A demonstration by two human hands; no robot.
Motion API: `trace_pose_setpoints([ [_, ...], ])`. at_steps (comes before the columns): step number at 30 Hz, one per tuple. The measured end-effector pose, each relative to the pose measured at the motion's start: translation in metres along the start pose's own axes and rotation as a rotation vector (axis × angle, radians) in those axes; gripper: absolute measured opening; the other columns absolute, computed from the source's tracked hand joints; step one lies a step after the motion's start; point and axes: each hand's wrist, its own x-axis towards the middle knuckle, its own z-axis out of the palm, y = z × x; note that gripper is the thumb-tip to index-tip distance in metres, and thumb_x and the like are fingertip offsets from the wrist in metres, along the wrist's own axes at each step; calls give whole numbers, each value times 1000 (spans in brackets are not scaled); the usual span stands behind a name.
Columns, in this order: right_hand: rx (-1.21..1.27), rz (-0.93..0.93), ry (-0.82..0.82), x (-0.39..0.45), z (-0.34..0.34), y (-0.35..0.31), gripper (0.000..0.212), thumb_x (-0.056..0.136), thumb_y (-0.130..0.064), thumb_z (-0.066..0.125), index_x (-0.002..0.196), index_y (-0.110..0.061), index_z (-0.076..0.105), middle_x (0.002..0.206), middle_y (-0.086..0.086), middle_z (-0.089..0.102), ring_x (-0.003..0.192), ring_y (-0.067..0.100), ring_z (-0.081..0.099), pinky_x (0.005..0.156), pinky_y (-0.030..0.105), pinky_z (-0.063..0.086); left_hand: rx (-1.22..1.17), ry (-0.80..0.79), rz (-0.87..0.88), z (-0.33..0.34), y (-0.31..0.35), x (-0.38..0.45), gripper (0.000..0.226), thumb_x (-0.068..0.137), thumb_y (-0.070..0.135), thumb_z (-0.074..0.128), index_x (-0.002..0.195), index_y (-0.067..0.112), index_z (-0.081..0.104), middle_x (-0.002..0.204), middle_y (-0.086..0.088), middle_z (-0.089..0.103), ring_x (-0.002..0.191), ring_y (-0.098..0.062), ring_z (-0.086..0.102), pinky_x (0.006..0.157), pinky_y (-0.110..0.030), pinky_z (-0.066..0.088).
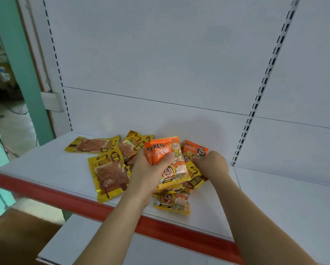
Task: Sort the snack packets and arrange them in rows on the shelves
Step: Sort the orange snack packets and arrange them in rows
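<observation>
My left hand point(150, 169) grips an orange and yellow snack packet point(177, 165) upright above the pile, thumb across its front. My right hand point(211, 164) reaches into the pile and its fingers curl on another orange packet point(193, 150) lying behind; the fingertips are hidden. A further orange and yellow packet point(172, 202) lies flat near the shelf's front. Several yellow packets with brown contents lie to the left, one large in front point(107, 175), one at the back left point(93, 146), others heaped in the middle point(130, 146). All rest on the white shelf point(45, 165).
The shelf has a red front edge strip point(84, 203). A white back panel point(160, 64) with slotted uprights rises behind. A lower white shelf point(122, 245) sticks out below. A green post point(20, 64) stands to the left.
</observation>
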Motion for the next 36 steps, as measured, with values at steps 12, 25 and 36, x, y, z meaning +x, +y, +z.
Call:
trace_pose_setpoints([
  [12, 918, -153, 333, -68, -71, 4, 20, 93, -20, 68, 112, -25, 66, 88, -5, 68, 75, 5, 70, 57, 17, 49, 145, 59, 105, 16, 10, 7, 90, 75, 47, 87, 146, 29, 34, 116, 13, 62, 89, 8, 58, 69, -15, 45],
  [25, 493, -486, 388, -103, -23, 13, 28, 100, -21, 57, 126, -26, 66, 100, -11, 63, 88, 1, 61, 73, 19, 51, 173, -86, 96, 39, 15, 0, 103, 82, 52, 79, 160, 39, 14, 138, 7, 60, 122, -15, 60, 104, -37, 45],
  [36, -167, -26, -25, -4, -6, 44, 51, 92, -42, 55, 137, -21, 44, 127, 13, 58, 123, 34, 47, 92, 40, 44, 134, 53, 98, 18, 3, 6, 83, 89, 41, 78, 154, 36, 26, 117, 20, 64, 99, 3, 64, 75, -22, 48],
])
